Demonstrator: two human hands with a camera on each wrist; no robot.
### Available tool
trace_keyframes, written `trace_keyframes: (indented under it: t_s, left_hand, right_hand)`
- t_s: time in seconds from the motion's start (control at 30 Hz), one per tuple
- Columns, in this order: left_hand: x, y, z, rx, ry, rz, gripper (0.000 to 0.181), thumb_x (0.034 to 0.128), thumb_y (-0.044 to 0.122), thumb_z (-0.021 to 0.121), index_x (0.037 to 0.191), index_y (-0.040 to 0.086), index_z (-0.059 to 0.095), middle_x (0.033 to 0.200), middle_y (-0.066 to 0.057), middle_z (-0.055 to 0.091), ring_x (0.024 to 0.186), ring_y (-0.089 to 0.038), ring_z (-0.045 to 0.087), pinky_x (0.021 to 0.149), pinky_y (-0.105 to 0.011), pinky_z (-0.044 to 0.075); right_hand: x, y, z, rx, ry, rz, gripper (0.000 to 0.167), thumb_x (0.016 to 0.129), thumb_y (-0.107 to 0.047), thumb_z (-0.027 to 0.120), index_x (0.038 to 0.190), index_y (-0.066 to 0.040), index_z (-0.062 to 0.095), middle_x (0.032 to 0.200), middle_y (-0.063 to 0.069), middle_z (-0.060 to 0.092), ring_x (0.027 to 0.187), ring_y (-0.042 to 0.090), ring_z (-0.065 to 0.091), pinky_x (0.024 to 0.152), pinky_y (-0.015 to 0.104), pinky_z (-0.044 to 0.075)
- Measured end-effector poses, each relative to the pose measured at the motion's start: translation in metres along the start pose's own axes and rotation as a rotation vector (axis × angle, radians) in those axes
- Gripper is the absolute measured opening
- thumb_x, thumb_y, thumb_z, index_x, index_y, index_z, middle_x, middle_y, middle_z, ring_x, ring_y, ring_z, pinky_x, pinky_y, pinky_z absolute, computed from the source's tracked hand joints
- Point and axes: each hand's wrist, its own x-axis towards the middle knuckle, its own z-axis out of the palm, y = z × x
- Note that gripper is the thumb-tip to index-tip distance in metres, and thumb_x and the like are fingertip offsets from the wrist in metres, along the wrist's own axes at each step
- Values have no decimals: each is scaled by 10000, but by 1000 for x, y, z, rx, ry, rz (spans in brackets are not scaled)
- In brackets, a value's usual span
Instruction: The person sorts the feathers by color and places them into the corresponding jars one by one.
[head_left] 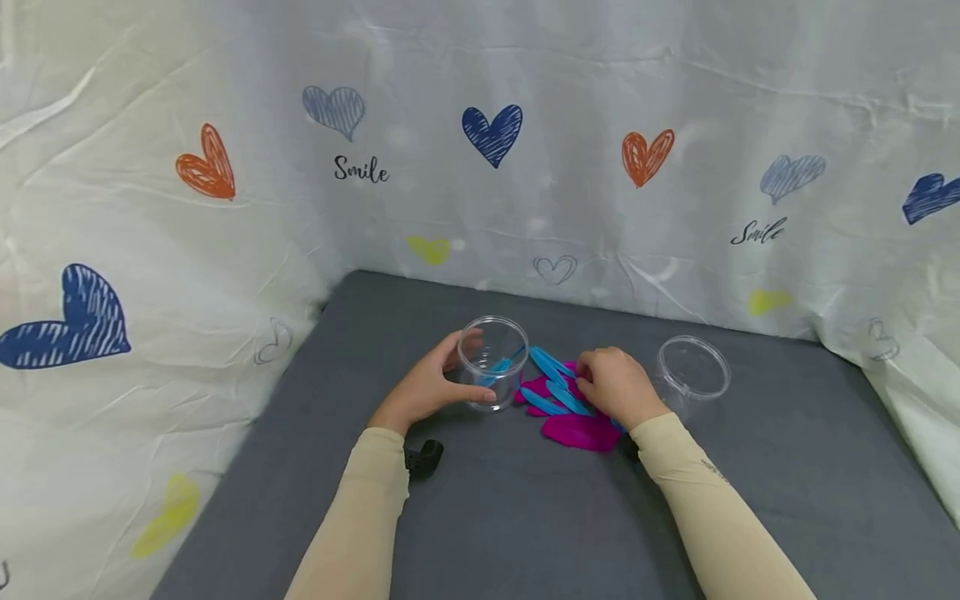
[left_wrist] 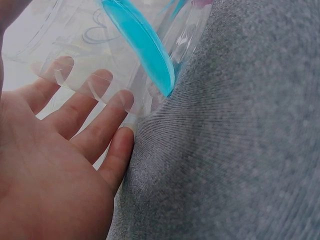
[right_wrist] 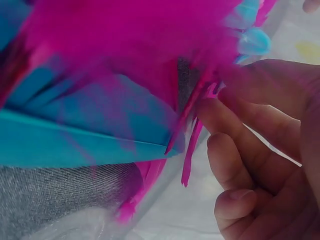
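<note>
Sleeves: left sleeve (head_left: 345, 517) and right sleeve (head_left: 723, 508), both beige fabric, nearest the viewer.
Table: dark grey, cloth-like surface (head_left: 510, 533) beneath everything handled.
Wrist device: small black plastic piece (head_left: 424, 458) at the left wrist.
Nearest feather: broad bright-magenta feather (head_left: 581, 433) on the table, long axis roughly left to right.
Right hand: (head_left: 618, 387) at the right side of the pile, fingers curled, thumb and fingertips pinching a thin magenta feather (right_wrist: 186, 167); whether it is lifted cannot be told.
Feather pile: loose magenta and bright-blue feathers (head_left: 567, 397) on the table between the hands; blue ones mostly run from far left to near right.
Left hand: (head_left: 431, 383) grasping a round clear plastic jar, thumb in front, fingers behind.
Held jar: (head_left: 480, 343) upright, mouth up, a single blue feather (left_wrist: 145, 47) visible inside.
Key relation: pile lies just right of the held jar and left of the right hand's wrist; right hand nearer, its fingertips pointing jarward.
Second jar: another round clear plastic jar (head_left: 696, 392), beyond and right of the right hand.
Backdrop: white fabric (head_left: 570, 75) printed with hearts and "Smile".
Left wrist view only: four fingers spread against the jar wall.
Right wrist view only: the pinch itself, concealed overhead by the knuckles.
</note>
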Motion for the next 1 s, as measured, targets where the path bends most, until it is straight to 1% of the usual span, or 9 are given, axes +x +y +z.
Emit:
trace_keyframes:
  t_s: [0.13,0.2,0.27,0.3,0.47,0.7,0.83,0.9,1.0]
  left_hand:
    - [-1,0,-1,-8,1,8,1036,807,401,977,1658,322,392,1678,65,465,1604,-335,387,1313,-613,319]
    - [-1,1,-1,-9,2,4,1029,808,391,978,1653,331,393,1680,65,463,1604,-335,388,1310,-614,325]
    - [-1,1,-1,-16,2,-2,1024,804,388,981,1647,342,401,1681,68,461,1600,-327,394,1303,-610,339]
    - [0,2,-1,-18,1,0,1025,806,387,980,1649,339,399,1682,65,460,1598,-327,396,1302,-612,340]
    - [2,5,-2,-14,-4,16,1040,815,380,974,1667,294,383,1687,43,458,1596,-339,401,1304,-623,330]
    - [4,7,-3,-14,-2,24,1052,804,400,979,1666,299,385,1683,33,464,1594,-342,402,1303,-629,326]
    - [5,6,-1,-22,0,12,1023,804,398,979,1647,348,402,1667,70,476,1587,-309,416,1295,-609,352]
    - [4,4,0,-24,-1,4,1014,811,376,978,1646,348,404,1664,74,478,1587,-305,416,1295,-605,355]
    - [2,3,-1,-24,-4,-4,1029,813,354,978,1659,310,394,1668,50,476,1591,-323,408,1295,-615,349]
  right_hand:
    - [1,-2,-2,-7,-16,2,56,938,-108,794,981,-75,807,854,49,751,795,216,655,756,434,615]
    - [1,-3,-2,-7,-26,2,60,936,-98,792,988,-73,808,865,53,757,797,216,662,760,435,618]
    - [1,-3,-3,-11,-26,2,33,935,-85,787,964,-79,801,850,50,749,781,212,654,742,430,612]
    - [1,-3,-3,-15,-20,0,14,934,-79,785,944,-84,794,838,45,742,768,207,646,729,424,607]
    - [1,0,-7,-31,14,-1,68,925,-67,781,871,-106,771,792,29,719,719,189,615,691,413,592]
    - [-1,1,-19,-43,54,-17,35,932,-71,780,905,-87,794,836,46,746,767,209,656,741,438,624]
    - [-6,-1,-27,-38,68,-24,36,924,-56,783,901,-83,789,840,44,733,811,231,653,762,444,620]
    - [-10,-3,-29,-35,74,-34,36,916,-49,786,903,-81,793,836,41,726,827,237,652,768,443,621]
    - [-12,-6,-31,-41,96,-71,49,911,-40,784,907,-87,799,827,33,722,831,239,657,767,435,623]
